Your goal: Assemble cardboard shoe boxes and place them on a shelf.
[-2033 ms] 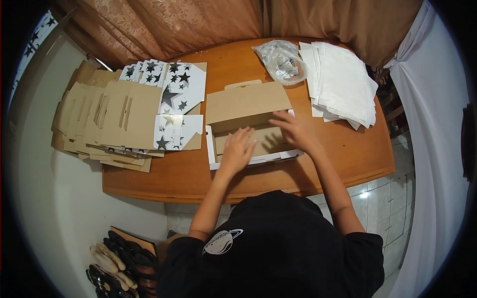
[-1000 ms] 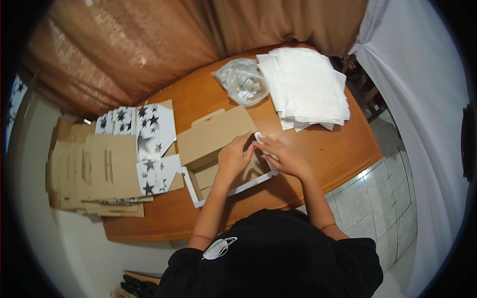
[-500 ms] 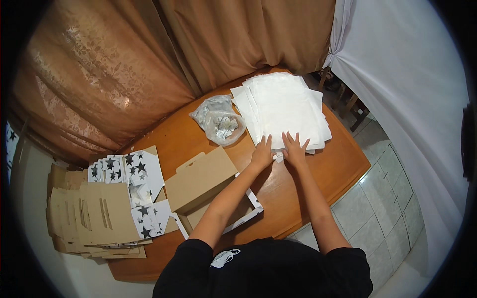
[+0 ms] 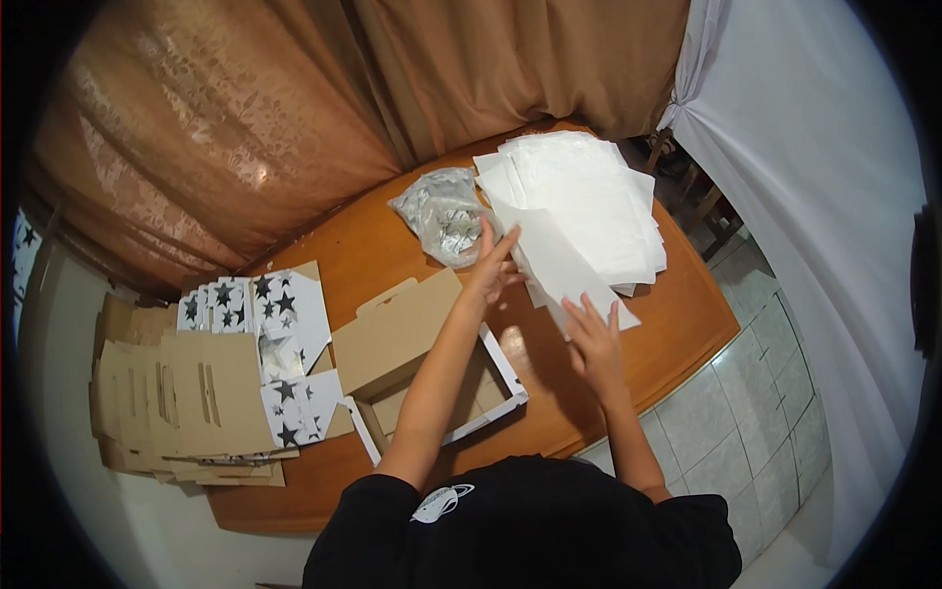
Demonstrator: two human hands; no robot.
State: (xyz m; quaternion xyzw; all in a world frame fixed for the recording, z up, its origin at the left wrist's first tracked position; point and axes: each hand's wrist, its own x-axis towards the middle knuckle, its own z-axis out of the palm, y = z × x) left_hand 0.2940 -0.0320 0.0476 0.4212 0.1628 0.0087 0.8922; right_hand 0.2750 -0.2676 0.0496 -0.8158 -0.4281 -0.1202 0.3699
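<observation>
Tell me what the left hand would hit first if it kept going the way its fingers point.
Probably the clear crinkled plastic bag, just beyond the left hand; depth is uncertain.

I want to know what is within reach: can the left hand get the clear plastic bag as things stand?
Probably yes. The left hand is right beside the plastic bag, and nothing lies between them; it only touches a white paper sheet now.

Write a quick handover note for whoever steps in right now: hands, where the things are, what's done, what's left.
Left hand: open, fingers lifting the edge of a white paper sheet.
Right hand: open, flat on that sheet's near end.
White sheet stack: far right of the wooden table, beside a clear plastic bag.
Open cardboard box: in front of the person, no sheet inside that shows.
Flat star-printed boxes: piled left.
Left: sheet not yet off the stack.
</observation>
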